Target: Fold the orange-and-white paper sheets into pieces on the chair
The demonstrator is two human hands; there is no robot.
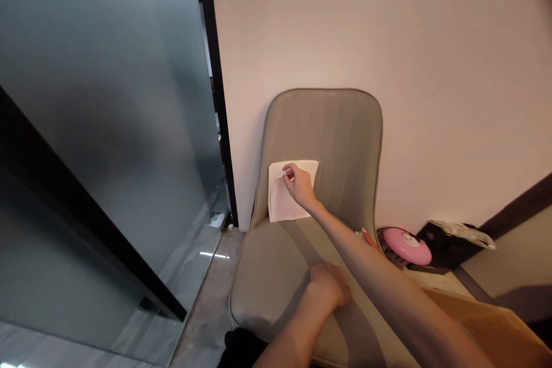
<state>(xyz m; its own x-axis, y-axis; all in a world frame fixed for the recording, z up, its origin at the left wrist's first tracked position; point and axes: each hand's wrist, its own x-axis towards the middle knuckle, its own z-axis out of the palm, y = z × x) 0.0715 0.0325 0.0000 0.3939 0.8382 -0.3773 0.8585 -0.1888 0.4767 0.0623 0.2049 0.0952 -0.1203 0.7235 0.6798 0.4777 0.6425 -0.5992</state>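
Observation:
A few pale square paper sheets (280, 207), perhaps napkins, lean against the backrest of a grey-beige padded chair (328, 126). In front of them is my right hand (299, 185), its thumb and index finger curled toward each other in a pinch. Something pale shows at the fingertips, but I cannot make out whether it is held or is the paper behind. My left hand (330, 283) rests low over the chair seat, blurred, with its fingers bent down and mostly hidden. My right forearm crosses over the right side of the seat.
To the left stands a frosted glass door (107, 98) with a black frame. Right of the chair are a round pink object (407, 245), a black box or bag (448, 247) with crumpled plastic on top, and a brown-yellow surface (478, 316). Behind rises a plain wall (452, 69).

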